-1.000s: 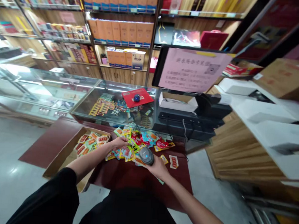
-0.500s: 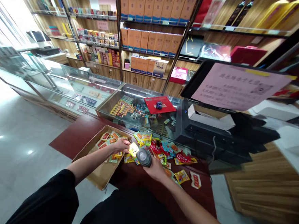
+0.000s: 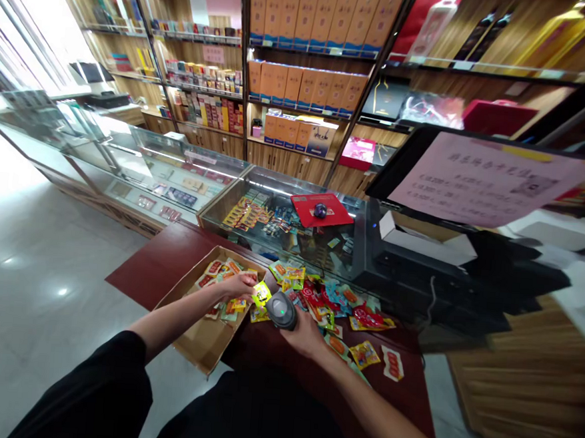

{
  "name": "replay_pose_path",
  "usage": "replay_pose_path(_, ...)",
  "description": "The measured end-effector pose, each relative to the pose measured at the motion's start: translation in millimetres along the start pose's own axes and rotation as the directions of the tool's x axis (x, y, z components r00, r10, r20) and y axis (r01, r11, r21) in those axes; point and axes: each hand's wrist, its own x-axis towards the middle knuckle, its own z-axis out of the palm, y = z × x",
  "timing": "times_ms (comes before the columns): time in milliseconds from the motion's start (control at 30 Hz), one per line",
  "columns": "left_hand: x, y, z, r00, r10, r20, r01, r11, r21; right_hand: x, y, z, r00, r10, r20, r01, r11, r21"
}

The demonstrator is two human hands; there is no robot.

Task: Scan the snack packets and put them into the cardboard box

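My left hand (image 3: pixel 240 286) pinches a small yellow packet (image 3: pixel 262 293) over the right edge of a cardboard box (image 3: pixel 197 346). Dark and rounded, a handheld scanner (image 3: pixel 281 310) is gripped in my right hand (image 3: pixel 305 333), its head close beside the yellow packet, which looks brightly lit. Inside the box, small snack packets (image 3: pixel 215 267) lie in its upper part, partly covered by my left hand. Red, yellow and blue packets (image 3: pixel 320 294) are piled on the dark red tabletop (image 3: pixel 143 265) beyond and to the right of my right hand.
Behind the tabletop stands a glass display case (image 3: pixel 223 204) with a red mat (image 3: pixel 323 210) on top. A black monitor with a pink paper sheet (image 3: pixel 475 178) and an open white box (image 3: pixel 426 238) are at the right. Shelves of orange boxes (image 3: pixel 306 16) line the back wall.
The view has shifted, so the surroundings sit slightly lower and further right. The yellow packet is now more brightly lit beside the scanner. Both hands keep their hold.
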Motion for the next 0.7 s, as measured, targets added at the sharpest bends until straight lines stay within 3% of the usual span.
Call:
replay_pose_path(167,-1.7,1.0,-1.8,0.998,-0.024,-0.054,0.02,0.998,-0.068,-1.3,9.4,-6.1,1.0,-0.021,-0.004,0.021,0.999,0.049)
replay_pose_path(367,-26.9,9.5,-30.7,0.97,-0.042,-0.24,-0.017,0.971,-0.239,-19.9,30.0,-28.3,1.0,0.016,0.005,-0.016,1.0,0.015)
replay_pose_path(467,-32.0,9.4,-31.1,0.972,-0.057,-0.229,0.004,0.974,-0.227,-37.2,43.5,-44.4,0.999,0.045,0.012,-0.045,0.998,0.031)
replay_pose_path(567,-19.5,6.4,-4.0,0.981,-0.057,-0.186,0.02,0.98,-0.196,-57.5,58.8,-63.3,0.997,0.072,0.001,-0.072,0.997,0.041)
replay_pose_path(700,20.1,1.4,72.4,0.99,-0.098,-0.098,0.088,0.99,-0.107,-87.8,81.9,-94.4,0.987,0.155,-0.049,-0.153,0.988,0.035)
